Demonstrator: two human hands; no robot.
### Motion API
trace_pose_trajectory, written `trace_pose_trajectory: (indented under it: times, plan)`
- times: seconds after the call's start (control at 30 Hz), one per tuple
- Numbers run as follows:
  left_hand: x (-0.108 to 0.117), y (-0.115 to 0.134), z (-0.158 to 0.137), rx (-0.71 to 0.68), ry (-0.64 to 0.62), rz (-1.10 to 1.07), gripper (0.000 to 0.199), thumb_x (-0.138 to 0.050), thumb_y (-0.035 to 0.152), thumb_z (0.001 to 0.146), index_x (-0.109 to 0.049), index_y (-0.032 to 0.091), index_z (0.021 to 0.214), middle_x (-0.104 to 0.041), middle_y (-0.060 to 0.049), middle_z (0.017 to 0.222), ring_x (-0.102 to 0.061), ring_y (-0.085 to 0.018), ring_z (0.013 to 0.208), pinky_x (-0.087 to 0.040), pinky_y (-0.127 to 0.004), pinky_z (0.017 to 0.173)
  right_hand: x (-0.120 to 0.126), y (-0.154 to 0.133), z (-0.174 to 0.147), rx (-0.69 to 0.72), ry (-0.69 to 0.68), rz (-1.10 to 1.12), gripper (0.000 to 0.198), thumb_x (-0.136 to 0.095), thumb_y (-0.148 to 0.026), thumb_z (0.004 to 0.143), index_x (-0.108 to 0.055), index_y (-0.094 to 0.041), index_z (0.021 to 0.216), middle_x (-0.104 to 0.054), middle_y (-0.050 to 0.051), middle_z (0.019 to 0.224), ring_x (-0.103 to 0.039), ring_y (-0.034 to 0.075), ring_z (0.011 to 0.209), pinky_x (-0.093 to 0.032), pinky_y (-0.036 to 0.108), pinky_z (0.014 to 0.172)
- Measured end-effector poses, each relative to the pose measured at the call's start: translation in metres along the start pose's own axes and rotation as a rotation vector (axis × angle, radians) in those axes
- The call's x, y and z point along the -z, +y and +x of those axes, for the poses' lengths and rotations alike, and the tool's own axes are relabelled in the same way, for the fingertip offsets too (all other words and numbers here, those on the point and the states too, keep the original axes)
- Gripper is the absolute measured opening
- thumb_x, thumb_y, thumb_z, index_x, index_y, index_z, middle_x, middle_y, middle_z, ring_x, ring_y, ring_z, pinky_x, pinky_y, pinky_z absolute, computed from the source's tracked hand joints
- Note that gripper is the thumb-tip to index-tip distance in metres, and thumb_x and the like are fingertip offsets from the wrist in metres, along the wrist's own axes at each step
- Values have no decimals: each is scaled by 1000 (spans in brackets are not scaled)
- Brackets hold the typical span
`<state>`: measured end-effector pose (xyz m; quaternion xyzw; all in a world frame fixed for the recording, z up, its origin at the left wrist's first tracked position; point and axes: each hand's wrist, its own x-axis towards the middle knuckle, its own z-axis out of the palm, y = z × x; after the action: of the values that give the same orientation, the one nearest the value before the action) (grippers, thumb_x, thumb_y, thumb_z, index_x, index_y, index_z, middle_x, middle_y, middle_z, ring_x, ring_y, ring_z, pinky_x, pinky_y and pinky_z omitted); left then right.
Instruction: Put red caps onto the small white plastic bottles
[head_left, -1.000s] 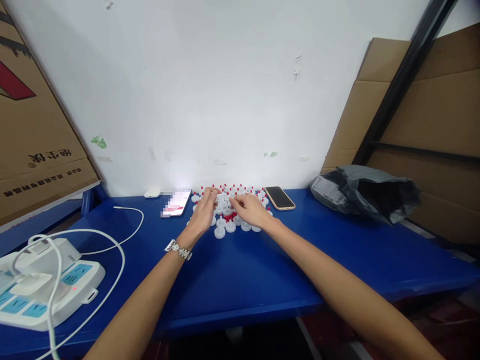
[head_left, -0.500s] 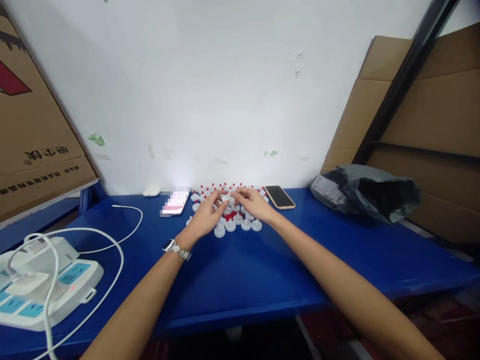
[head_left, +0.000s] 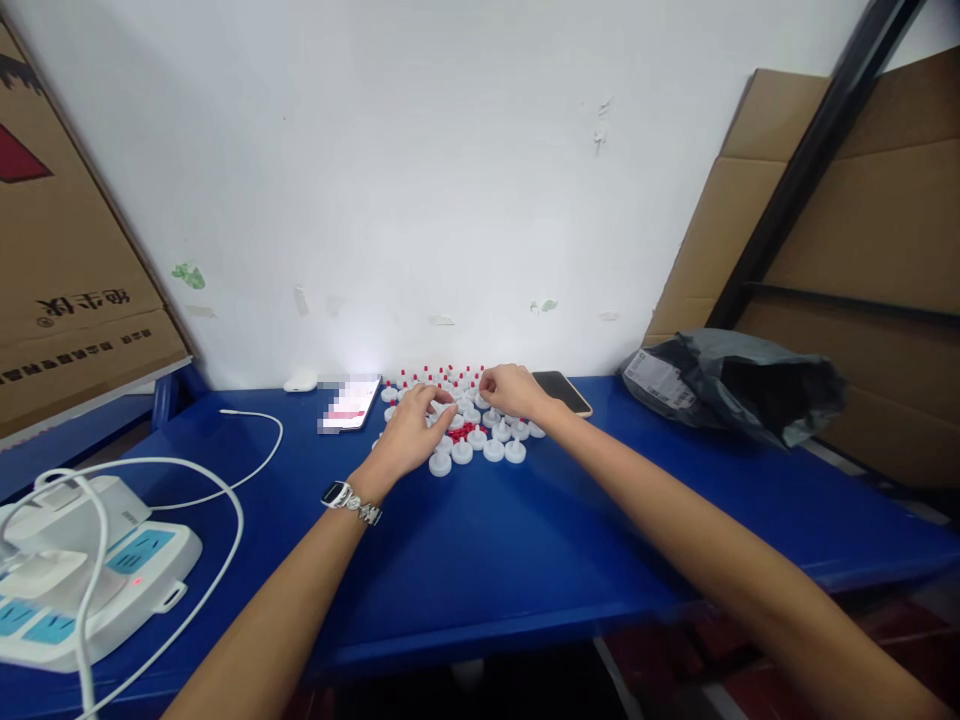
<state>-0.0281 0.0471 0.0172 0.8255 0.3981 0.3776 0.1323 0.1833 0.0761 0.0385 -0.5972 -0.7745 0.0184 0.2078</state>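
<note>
Over the left part of a cluster of white plastic caps (head_left: 440, 463) is my left hand (head_left: 411, 430). Its fingers curl toward the thumb around a white cap (head_left: 442, 408), partly covered by the fingers. My right hand (head_left: 514, 390) is over the cluster's right side, fingertips pinched together; what they hold, if anything, is hidden. The caps are round with a narrow spout on top. Many at the back carry red tips (head_left: 426, 370), while the front ones show bare spouts. Loose red tips (head_left: 466, 432) lie in a small pile amid the caps.
A phone (head_left: 352, 403) with a lit screen lies left of the caps, and a dark-screened phone (head_left: 562, 393) right of them. A white case (head_left: 301, 381) sits by the wall. On the blue table (head_left: 480, 560) are a power strip (head_left: 161, 565) with cables and a grey plastic bag (head_left: 720, 385).
My hands have moved apart: the right one has shifted right and slightly up from the left one. My left hand has stayed nearly in place.
</note>
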Motion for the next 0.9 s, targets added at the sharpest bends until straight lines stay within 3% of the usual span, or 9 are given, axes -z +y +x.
trace_pose_trajectory:
  times: [0.13, 0.27, 0.33, 0.47, 0.6, 0.7, 0.77, 0.83, 0.9]
  plan:
    - [0, 0, -1, 4, -9, 25, 24, -49, 39, 92, -62, 19, 93, -61, -7, 101, -57, -21, 91, -45, -39, 84, -5, 0, 5, -31, -69, -47, 14, -59, -24, 78, -72, -21, 84, -73, 6, 89, -64, 21, 82, -40, 30, 77]
    - [0, 0, -1, 10, -9, 33, 22, -49, 37, 92, -63, 20, 94, -60, -6, 98, -57, -21, 90, -44, -38, 83, -9, 4, 22, -87, -10, -87, 31, -55, -41, 84, -67, -19, 103, -72, 10, 98, -63, 24, 91, -40, 34, 82]
    - [0, -1, -2, 16, -4, 46, 23, -49, 37, 92, -63, 20, 96, -59, -6, 97, -56, -21, 88, -44, -38, 82, -13, 2, 33, -79, -37, -164, 35, -52, -44, 86, -66, -17, 103, -71, 13, 98, -63, 26, 95, -39, 38, 87]
    - [0, -3, -2, 7, 1, 59, 24, -48, 39, 92, -62, 20, 96, -59, -6, 97, -56, -21, 88, -45, -38, 81, -19, -6, 47, -20, -124, -264, 25, -55, -34, 85, -68, -13, 90, -71, 17, 94, -63, 29, 96, -36, 41, 91]
    - [2, -4, -2, -6, 17, 55, 26, -47, 40, 93, -61, 20, 100, -59, -7, 101, -57, -22, 92, -46, -39, 85, -9, -11, 44, -14, -73, -262, 23, -49, -28, 88, -65, -12, 91, -70, 17, 94, -62, 27, 93, -35, 40, 90]
    - [2, -1, -3, -18, 79, 40, 30, -49, 41, 92, -55, 20, 113, -56, -9, 113, -56, -22, 100, -46, -40, 89, 3, -16, 27, -42, 92, -113, 27, -40, -32, 93, -61, -15, 93, -69, 13, 90, -61, 23, 85, -37, 34, 81]
    - [2, 4, -4, -40, 110, 24, 40, -51, 42, 92, -47, 21, 126, -52, -10, 123, -55, -23, 105, -45, -40, 92, 4, -24, 10, -56, 191, 138, 30, -36, -36, 94, -57, -18, 85, -66, 7, 80, -58, 19, 75, -37, 29, 70]
    - [1, 9, -6, -63, 91, 1, 46, -50, 43, 92, -41, 22, 132, -51, -10, 124, -55, -22, 105, -46, -38, 91, -1, -33, -8, -41, 209, 380, 35, -33, -40, 95, -52, -19, 75, -60, 3, 71, -54, 16, 69, -35, 27, 64]
    - [-1, 14, -7, -75, 32, -27, 43, -46, 43, 94, -40, 22, 132, -56, -9, 112, -57, -21, 97, -47, -36, 85, -11, -42, -23, -11, 200, 539, 38, -31, -42, 95, -47, -19, 69, -55, 0, 66, -50, 15, 65, -34, 26, 61]
